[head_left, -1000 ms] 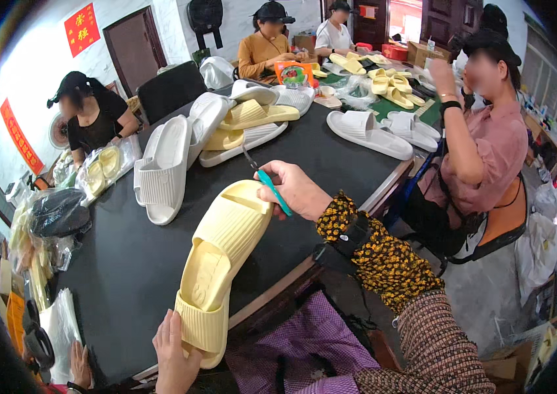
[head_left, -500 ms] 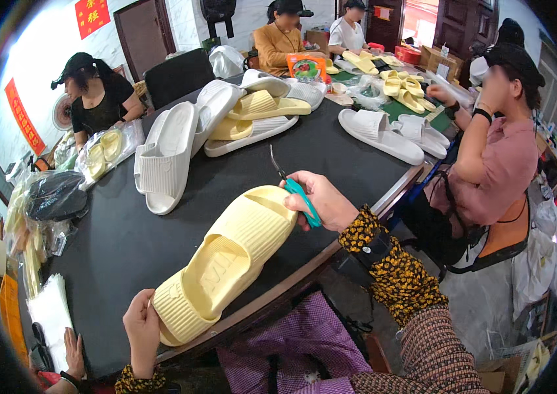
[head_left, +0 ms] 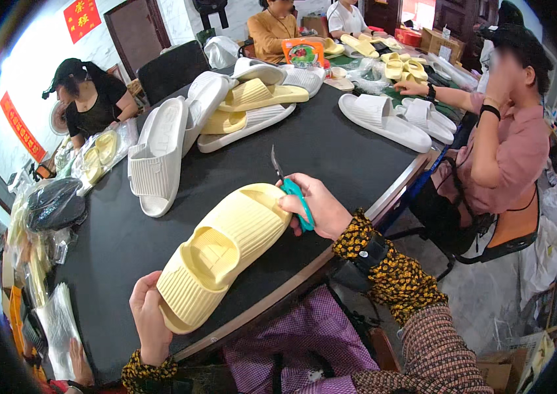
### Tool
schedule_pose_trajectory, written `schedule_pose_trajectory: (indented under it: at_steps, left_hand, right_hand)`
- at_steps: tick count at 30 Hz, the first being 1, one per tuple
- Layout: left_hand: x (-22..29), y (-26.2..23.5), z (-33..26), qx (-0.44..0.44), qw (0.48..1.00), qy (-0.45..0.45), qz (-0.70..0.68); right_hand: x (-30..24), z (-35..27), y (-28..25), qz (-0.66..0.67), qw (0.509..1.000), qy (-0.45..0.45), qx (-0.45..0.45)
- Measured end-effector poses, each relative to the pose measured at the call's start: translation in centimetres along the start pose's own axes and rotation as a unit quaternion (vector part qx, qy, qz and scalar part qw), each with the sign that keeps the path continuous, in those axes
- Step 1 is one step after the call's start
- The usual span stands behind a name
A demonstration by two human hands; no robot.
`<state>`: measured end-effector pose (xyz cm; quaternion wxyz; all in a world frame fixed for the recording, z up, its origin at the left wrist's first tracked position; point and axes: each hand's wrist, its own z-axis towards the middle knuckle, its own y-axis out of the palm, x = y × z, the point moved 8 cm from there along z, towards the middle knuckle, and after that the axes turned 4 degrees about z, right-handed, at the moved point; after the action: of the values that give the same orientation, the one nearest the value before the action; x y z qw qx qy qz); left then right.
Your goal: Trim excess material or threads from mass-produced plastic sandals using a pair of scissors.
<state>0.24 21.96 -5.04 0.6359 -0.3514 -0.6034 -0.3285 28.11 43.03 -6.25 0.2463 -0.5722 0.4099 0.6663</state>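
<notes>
Pale yellow slide sandals (head_left: 226, 256) are held over the black tabletop. Ribbed straps show at both ends, which looks like a pair fitted together, heel to toe. My left hand (head_left: 154, 315) is closed on the near left end, thumb on the ribbed strap. My right hand (head_left: 314, 203) is closed around teal-handled scissors (head_left: 295, 197) whose thin curved blades point up and away. Its thumb also rests on the sandals' far end. Beyond lie a white slide sandal (head_left: 157, 157) and a stack of white and yellow sandals (head_left: 252, 98).
More white sandals (head_left: 383, 121) lie near the table's right edge. Yellow sandals (head_left: 404, 69) sit on a green mat farther off. Plastic bags (head_left: 55, 200) crowd the left side. A co-worker in pink (head_left: 508, 144) sits at right; other people work around the table.
The sandals have turned slightly in my hands, their near end rising a little. The scissors stay in my right hand. The co-worker in pink has stretched an arm toward the green mat.
</notes>
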Motion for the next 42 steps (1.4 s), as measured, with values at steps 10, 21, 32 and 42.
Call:
schedule_pose_trajectory:
  at_steps: [10, 21, 32, 42]
  left_hand:
    - [2.4, 9.1, 6.4, -0.051, 0.995, -0.020, -0.086]
    - [8.4, 19.8, 12.7, 0.010, 0.804, 0.440, 0.401]
    - [11.4, 9.9, 15.8, -0.025, 0.691, 0.326, 0.645]
    - [10.7, 12.6, 4.7, -0.320, 0.679, 0.245, 0.613]
  right_hand:
    - [-5.1, -1.2, -6.1, 0.114, 0.962, -0.174, 0.179]
    - [-5.9, -3.3, -7.2, 0.037, 0.960, -0.207, 0.183]
    - [-0.8, -2.5, -4.0, -0.076, 0.985, -0.143, 0.053]
    - [-1.2, -2.7, -4.2, -0.078, 0.983, -0.149, 0.077]
